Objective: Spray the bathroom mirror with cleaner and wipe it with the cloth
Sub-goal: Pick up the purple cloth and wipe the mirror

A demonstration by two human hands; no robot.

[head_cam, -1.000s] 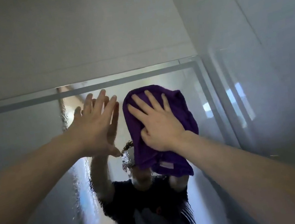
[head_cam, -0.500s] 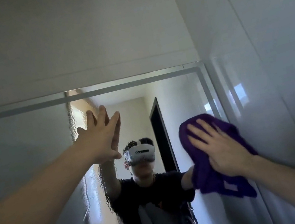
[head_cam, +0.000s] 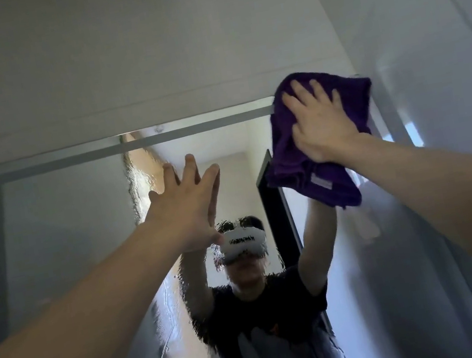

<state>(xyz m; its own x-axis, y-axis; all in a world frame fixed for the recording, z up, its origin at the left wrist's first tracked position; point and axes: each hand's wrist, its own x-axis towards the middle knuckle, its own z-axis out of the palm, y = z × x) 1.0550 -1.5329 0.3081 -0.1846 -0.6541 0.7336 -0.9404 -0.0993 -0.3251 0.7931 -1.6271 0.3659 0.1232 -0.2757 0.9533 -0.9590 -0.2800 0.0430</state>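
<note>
We see the right hand [head_cam: 323, 128], fingers straight and spread, pressing the crumpled purple terry cloth [head_cam: 287, 157] onto the top right corner of the framed wall mirror [head_cam: 63, 225]. The cloth's long axis runs near vertical, tagged end down. The left hand [head_cam: 183, 207] rests flat-fingered on the mirror.

- Home bathroom, by the look of it.
- Big wall mirror [head_cam: 65, 240] with a frosted border strip, running right into the corner in front of me.
- Glossy white tiled wall [head_cam: 436, 17] on my right, tile joints visible.
- Plain pale wall [head_cam: 143, 53] above the mirror.
- The glass reflects a dark doorway [head_cam: 273, 203] and pale house walls behind me. Wet streaks on it.
</note>
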